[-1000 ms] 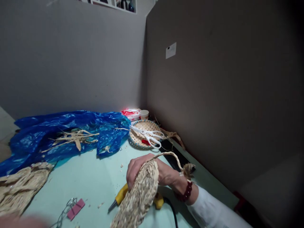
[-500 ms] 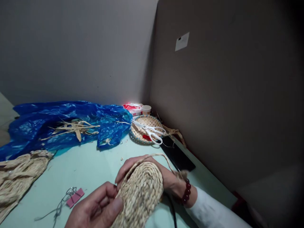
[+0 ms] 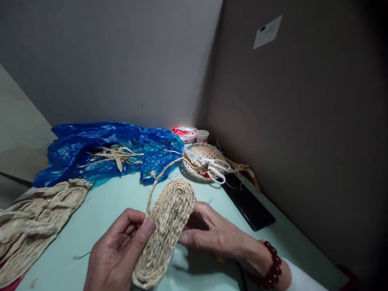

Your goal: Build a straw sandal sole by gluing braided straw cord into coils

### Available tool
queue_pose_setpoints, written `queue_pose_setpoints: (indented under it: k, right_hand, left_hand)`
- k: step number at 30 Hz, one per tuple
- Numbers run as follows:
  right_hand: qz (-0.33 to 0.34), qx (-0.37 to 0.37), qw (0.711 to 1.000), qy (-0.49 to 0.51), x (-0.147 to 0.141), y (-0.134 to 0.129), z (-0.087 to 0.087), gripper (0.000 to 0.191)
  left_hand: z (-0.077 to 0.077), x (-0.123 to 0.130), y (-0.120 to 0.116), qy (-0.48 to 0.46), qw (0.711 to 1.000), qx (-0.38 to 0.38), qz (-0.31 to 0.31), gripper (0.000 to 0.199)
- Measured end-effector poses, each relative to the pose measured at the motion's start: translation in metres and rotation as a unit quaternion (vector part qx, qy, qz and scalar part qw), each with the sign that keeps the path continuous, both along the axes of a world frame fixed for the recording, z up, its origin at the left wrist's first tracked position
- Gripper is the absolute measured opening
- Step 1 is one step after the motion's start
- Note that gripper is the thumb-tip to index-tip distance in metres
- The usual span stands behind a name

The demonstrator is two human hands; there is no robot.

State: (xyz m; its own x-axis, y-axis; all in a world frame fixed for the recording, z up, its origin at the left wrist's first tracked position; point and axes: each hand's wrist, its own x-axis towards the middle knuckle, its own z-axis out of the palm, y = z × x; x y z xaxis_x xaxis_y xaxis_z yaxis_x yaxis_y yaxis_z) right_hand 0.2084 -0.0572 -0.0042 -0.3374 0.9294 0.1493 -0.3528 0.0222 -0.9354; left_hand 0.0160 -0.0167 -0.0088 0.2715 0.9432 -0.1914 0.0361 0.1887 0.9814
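Note:
A woven straw sole [image 3: 169, 226], long and oval, is held up tilted above the table. My left hand [image 3: 121, 246] pinches its left edge, thumb on the face and fingers behind. From that edge a twisted straw cord [image 3: 159, 176] curves up and away toward the basket. My right hand [image 3: 215, 230], with a dark red bead bracelet on its wrist, grips the right edge; the thumb lies near the rim and the other fingers are partly hidden behind the sole.
Finished-looking straw slippers [image 3: 45, 222] lie at the left. A blue plastic bag [image 3: 81, 137] with loose straw strips [image 3: 118, 155] is at the back. White scissors [image 3: 209, 163] rest on a round woven basket [image 3: 189, 169], near a paper cup [image 3: 202, 135]. A black phone [image 3: 251, 206] lies at the right.
My right hand has come from behind the sole's top to its right edge. The cord has swung from the right over to the upper left. The whole view has shifted left.

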Motion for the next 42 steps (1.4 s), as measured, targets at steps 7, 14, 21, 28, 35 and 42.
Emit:
queue_pose_setpoints:
  k: [7, 14, 21, 28, 35, 42]
  right_hand:
    - [-0.107, -0.043, 0.993, -0.004, -0.013, -0.006, -0.001, 0.025]
    - [-0.143, -0.089, 0.986, -0.018, -0.008, -0.004, -0.002, 0.032]
    - [-0.095, -0.094, 0.991, -0.022, -0.004, -0.002, -0.002, 0.028]
    - [-0.063, -0.100, 0.992, -0.045, -0.005, -0.004, -0.004, 0.029]
    - [-0.077, -0.098, 0.992, -0.017, -0.009, -0.003, -0.009, 0.027]
    - [-0.089, -0.086, 0.992, -0.018, -0.009, -0.002, -0.017, 0.020]
  left_hand:
    - [0.002, 0.007, -0.001, -0.002, 1.000, -0.003, 0.000, 0.039]
    - [-0.003, -0.007, 0.016, 0.069, 0.994, 0.012, -0.082, 0.036]
    - [-0.003, -0.009, 0.015, 0.095, 0.990, -0.027, -0.099, 0.040]
    - [-0.001, -0.002, 0.006, 0.095, 0.993, -0.032, -0.057, 0.038]
    - [-0.003, 0.005, 0.005, 0.107, 0.992, -0.049, -0.037, 0.037]
    - [-0.005, 0.006, 0.004, 0.183, 0.982, 0.037, -0.030, 0.037]
